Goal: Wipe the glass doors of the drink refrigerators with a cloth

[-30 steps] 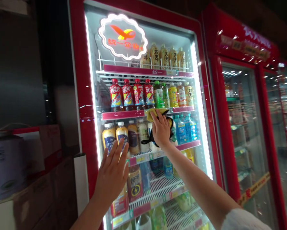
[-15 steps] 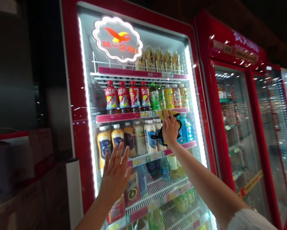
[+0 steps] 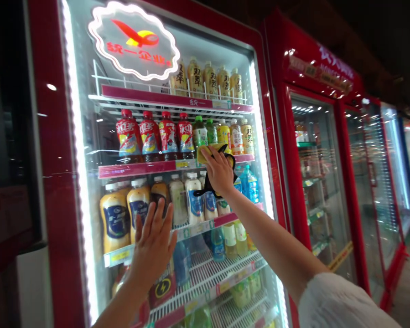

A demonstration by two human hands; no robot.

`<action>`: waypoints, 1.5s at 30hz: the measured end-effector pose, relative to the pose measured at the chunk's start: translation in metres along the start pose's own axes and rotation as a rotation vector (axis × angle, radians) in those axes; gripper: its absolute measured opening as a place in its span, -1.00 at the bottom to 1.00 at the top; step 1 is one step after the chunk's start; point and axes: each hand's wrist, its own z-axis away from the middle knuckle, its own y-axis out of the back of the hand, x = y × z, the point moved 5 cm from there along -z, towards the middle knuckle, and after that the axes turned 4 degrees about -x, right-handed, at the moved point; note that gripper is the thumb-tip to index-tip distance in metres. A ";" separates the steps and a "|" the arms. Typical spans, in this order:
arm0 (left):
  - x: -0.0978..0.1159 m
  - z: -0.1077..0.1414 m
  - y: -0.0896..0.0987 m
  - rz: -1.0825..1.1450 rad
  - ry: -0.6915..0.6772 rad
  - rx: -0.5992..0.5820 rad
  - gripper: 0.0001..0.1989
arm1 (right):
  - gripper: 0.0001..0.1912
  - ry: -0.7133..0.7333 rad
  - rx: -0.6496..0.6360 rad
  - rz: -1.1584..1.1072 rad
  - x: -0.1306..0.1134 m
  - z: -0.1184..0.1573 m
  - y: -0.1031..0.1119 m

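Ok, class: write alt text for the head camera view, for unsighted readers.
The right hand presses a yellow cloth to the glass door of a red drinks fridge, left hand flat on the glass, bottled drinks shelved behind.

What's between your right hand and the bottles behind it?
In the head view, a yellow cloth and the fridge's glass door lie between your right hand and the bottles.
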 end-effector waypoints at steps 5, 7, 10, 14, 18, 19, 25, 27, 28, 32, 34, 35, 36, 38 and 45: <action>0.020 -0.005 -0.021 0.017 0.030 -0.042 -0.18 | -0.48 -0.079 0.145 -0.138 0.067 0.027 -0.010; 0.029 -0.006 -0.028 0.025 0.051 -0.053 -0.18 | -0.47 -0.091 0.182 -0.155 0.087 0.053 -0.017; 0.045 -0.009 -0.038 0.035 0.057 -0.059 -0.21 | -0.46 -0.075 0.183 -0.144 0.116 0.091 -0.025; 0.068 -0.017 -0.052 0.054 0.022 -0.058 -0.26 | -0.46 -0.003 0.118 -0.127 0.156 0.095 -0.023; 0.089 -0.028 -0.068 0.056 0.009 -0.053 -0.28 | -0.47 -0.086 0.181 -0.129 0.198 0.056 -0.008; 0.094 -0.031 -0.072 0.054 0.008 -0.050 -0.29 | -0.47 -0.101 0.192 -0.127 0.204 0.051 -0.007; 0.125 -0.037 -0.092 0.041 -0.010 -0.055 -0.29 | -0.41 -0.130 0.200 -0.108 0.226 0.102 -0.024; 0.132 -0.039 -0.095 0.041 -0.026 -0.062 -0.30 | -0.40 -0.101 0.166 -0.102 0.237 0.112 -0.027; 0.134 -0.041 -0.096 0.041 -0.031 -0.063 -0.30 | -0.39 -0.089 0.156 -0.108 0.243 0.109 -0.027; 0.142 -0.048 -0.097 0.050 -0.017 -0.051 -0.31 | -0.40 -0.133 0.211 -0.167 0.268 0.067 -0.016; 0.146 -0.050 -0.099 0.060 -0.001 -0.048 -0.31 | -0.41 -0.151 0.241 -0.179 0.271 0.056 -0.013; 0.149 -0.050 -0.101 0.064 0.011 -0.049 -0.31 | -0.42 -0.150 0.245 -0.178 0.269 0.059 -0.014; 0.152 -0.049 -0.103 0.066 0.019 -0.050 -0.31 | -0.42 -0.143 0.241 -0.175 0.266 0.066 -0.017; 0.157 -0.045 -0.107 0.065 0.027 -0.058 -0.30 | -0.40 -0.117 0.221 -0.180 0.255 0.096 -0.025; 0.173 -0.019 -0.111 0.031 0.065 -0.165 -0.23 | -0.34 -0.026 0.102 -0.299 0.210 0.222 -0.049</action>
